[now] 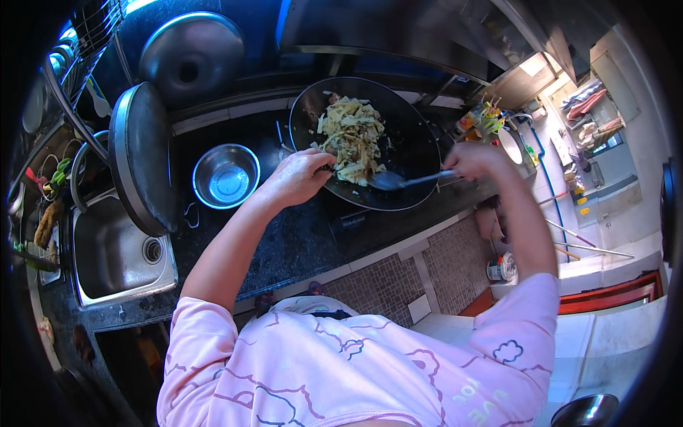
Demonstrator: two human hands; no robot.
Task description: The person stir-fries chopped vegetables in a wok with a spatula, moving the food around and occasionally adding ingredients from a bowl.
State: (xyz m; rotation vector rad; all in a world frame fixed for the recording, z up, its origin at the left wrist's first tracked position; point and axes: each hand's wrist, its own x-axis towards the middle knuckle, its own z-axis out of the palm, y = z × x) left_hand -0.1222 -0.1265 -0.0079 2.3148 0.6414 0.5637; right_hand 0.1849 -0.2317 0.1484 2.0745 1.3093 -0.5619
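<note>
A large dark wok (pixel 411 133) sits on the cooktop, with a heap of chopped pale-green vegetable (pixel 352 133), probably cabbage, on its left side. My right hand (pixel 472 160) grips the handle of a metal spatula (pixel 389 180), whose blurred blade lies in the wok at the heap's lower right edge. At the wok's near left rim is my left hand (pixel 307 171), its fingers curled round something dark, possibly the wok's handle; most of it is hidden under the fingers. To the left of that hand stands a steel bowl (pixel 227 176) on the dark counter.
A large pan lid (pixel 144 160) stands on edge beside the steel sink (pixel 114 251). Another round metal lid (pixel 192 56) leans at the back wall. A wire rack (pixel 96 32) is at the upper left. Bottles and packets (pixel 480 117) stand right of the wok, under a range hood (pixel 384 32).
</note>
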